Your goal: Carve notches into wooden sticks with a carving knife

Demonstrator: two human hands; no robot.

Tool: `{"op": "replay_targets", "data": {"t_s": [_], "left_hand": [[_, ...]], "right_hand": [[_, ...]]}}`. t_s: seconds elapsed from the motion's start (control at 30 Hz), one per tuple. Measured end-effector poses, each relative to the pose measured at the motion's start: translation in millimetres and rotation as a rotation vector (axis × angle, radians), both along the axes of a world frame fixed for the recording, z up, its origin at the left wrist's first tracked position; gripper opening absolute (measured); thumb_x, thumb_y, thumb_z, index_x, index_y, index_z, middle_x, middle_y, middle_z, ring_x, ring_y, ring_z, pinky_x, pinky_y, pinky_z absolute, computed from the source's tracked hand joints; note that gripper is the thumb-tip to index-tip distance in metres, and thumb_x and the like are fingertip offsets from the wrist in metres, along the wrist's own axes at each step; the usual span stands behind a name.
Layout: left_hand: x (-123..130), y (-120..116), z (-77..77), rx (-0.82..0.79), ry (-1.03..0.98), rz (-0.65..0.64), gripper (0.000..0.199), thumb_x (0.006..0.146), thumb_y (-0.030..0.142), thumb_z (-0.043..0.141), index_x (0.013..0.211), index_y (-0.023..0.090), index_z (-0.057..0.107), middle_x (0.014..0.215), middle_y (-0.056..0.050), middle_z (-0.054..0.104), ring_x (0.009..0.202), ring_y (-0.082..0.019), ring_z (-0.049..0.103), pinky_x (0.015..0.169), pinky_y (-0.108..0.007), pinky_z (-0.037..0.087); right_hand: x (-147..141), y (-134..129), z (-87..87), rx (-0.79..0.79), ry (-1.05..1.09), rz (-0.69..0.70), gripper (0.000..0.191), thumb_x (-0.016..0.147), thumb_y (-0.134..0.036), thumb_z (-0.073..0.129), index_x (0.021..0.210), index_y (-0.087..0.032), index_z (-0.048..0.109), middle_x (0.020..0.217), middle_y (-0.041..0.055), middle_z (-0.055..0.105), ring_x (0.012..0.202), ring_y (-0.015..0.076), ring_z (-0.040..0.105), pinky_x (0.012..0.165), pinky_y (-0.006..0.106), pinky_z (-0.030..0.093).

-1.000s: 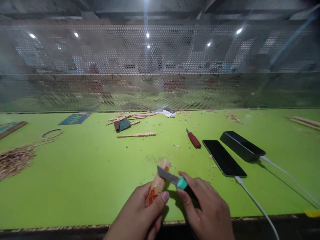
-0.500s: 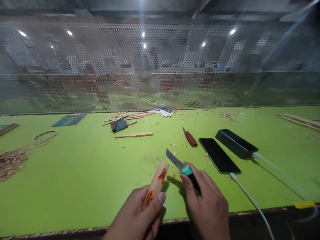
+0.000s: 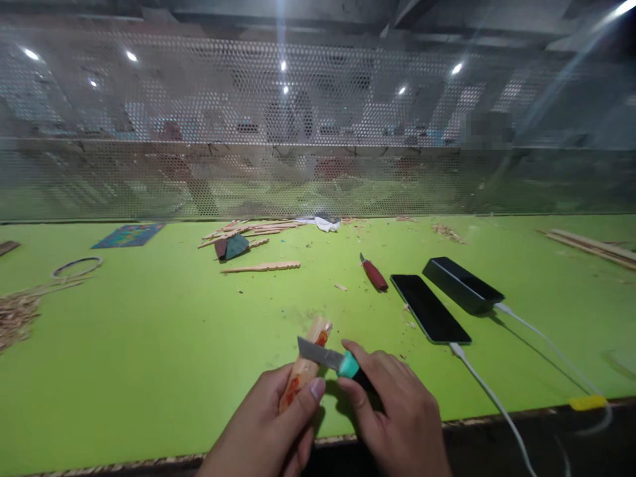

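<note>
My left hand (image 3: 271,424) is closed around the lower part of a short wooden stick (image 3: 309,368), pale with orange-red stains and tilted away from me. In my right hand (image 3: 397,411) is a utility knife (image 3: 348,364) with a black and teal handle. Its blade points left and lies across the upper part of the stick, over a stained patch. The handle's lower end is hidden in my palm. Beyond my hands lie a red-handled carving knife (image 3: 373,273) and a carved wooden stick (image 3: 263,267).
A phone (image 3: 430,308) and a black box-shaped device (image 3: 462,285), both cabled, lie at right. Several carved sticks (image 3: 253,230) and sandpaper-like pieces (image 3: 236,247) are further back. Wood shavings (image 3: 17,318) pile up at left. A perforated metal screen (image 3: 318,179) borders the green table's (image 3: 149,371) far side.
My right hand has brought the knife left and down, from beside the stick to across it. My left hand still grips the stick. The view has shifted slightly.
</note>
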State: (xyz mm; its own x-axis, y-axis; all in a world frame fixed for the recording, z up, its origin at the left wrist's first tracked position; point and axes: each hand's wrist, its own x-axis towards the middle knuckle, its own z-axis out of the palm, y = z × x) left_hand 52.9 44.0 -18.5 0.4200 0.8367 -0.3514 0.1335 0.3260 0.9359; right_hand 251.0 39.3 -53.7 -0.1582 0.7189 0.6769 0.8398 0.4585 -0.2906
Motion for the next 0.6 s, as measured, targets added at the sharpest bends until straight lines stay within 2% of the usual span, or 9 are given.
{"op": "replay_targets", "data": {"t_s": [0.4,0.6], "left_hand": [[0,1,0.6,0.023,0.025,-0.018,0.057,0.095,0.078,0.050,0.087,0.021,0.052,0.046,0.008,0.050,0.032,-0.006,0.034,0.034,-0.015,0.026],[5,3,3.3,0.052,0.029,-0.028,0.058,0.095,0.078,0.048,0.087,0.021,0.052,0.047,0.009,0.049,0.032,-0.006,0.034,0.035,-0.016,0.026]], "right_hand": [[-13,3,-2.5,0.043,0.056,-0.206,0.041,0.109,-0.052,0.048,0.125,-0.020,0.068,0.087,0.0060,0.072,0.076,0.0243,0.065,0.071,0.035,0.044],[-14,1,-6.8,0.029,0.055,-0.226,0.042,0.109,-0.052,0.046,0.127,-0.020,0.067,0.086,0.0067,0.071,0.076,0.0258,0.064,0.072,0.037,0.043]]}}
